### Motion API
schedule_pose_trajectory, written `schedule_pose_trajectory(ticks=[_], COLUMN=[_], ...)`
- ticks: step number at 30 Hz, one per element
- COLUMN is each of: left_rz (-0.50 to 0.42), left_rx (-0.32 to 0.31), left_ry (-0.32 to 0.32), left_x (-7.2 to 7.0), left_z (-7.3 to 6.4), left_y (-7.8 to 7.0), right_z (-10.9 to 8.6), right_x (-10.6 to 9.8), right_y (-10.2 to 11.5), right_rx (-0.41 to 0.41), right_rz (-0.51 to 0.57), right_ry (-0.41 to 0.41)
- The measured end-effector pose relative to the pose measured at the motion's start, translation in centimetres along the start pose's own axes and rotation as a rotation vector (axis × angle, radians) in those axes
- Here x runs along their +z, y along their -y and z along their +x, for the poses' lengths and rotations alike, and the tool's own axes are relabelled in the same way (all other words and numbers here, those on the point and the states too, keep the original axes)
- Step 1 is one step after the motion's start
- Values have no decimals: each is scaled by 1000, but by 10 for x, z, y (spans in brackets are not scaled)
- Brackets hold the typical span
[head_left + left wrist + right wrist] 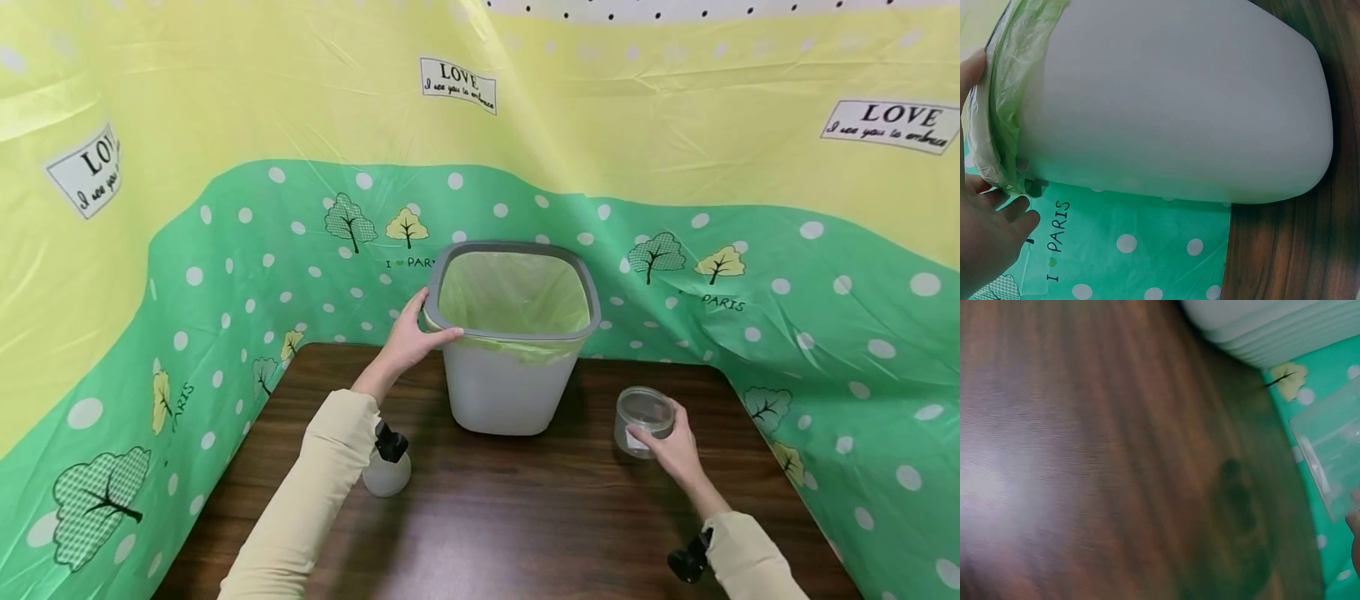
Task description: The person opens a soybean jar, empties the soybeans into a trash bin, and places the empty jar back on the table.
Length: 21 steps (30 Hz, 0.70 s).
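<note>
A light grey trash bin (510,387) with a darker grey rim and a green liner bag (517,292) stands upright at the back of the table. My left hand (411,340) grips the left front corner of its rim, thumb in front and fingers along the side. In the left wrist view the bag's folded edge (1010,106) hangs over the bin's wall near the fingers. To the right of the bin, my right hand (675,446) holds a clear round plastic jar (643,417) by its side. The right wrist view shows the jar (1335,450) raised above the table.
A whitish rounded object (387,477) sits on the table, partly hidden behind my left wrist. The dark wooden table (487,517) is bordered at the back and sides by a green and yellow printed curtain (285,233).
</note>
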<state>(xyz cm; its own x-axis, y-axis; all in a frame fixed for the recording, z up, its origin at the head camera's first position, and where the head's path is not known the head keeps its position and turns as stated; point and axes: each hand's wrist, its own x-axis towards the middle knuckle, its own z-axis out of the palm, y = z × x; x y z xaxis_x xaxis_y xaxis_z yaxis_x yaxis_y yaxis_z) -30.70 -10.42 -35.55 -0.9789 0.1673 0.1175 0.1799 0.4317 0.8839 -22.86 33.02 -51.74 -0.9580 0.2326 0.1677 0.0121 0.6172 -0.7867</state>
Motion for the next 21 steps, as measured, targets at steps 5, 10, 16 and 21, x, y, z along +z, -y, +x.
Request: schedule_pose_trajectory(ticks=[5, 10, 16, 21], left_rz=[2, -9, -6, -2], left_rx=[-2, -1, 0, 2], left_ry=[-3, -4, -10, -13], left_x=[0, 0, 0, 0], left_z=[0, 0, 0, 0], left_y=[1, 1, 1, 1], right_z=[-12, -21, -27, -30], right_x=[19, 31, 37, 38], right_y=[-15, -23, -25, -28], right_rx=[58, 86, 86, 60], right_rz=[18, 65, 84, 96], right_ry=[67, 57, 41, 40])
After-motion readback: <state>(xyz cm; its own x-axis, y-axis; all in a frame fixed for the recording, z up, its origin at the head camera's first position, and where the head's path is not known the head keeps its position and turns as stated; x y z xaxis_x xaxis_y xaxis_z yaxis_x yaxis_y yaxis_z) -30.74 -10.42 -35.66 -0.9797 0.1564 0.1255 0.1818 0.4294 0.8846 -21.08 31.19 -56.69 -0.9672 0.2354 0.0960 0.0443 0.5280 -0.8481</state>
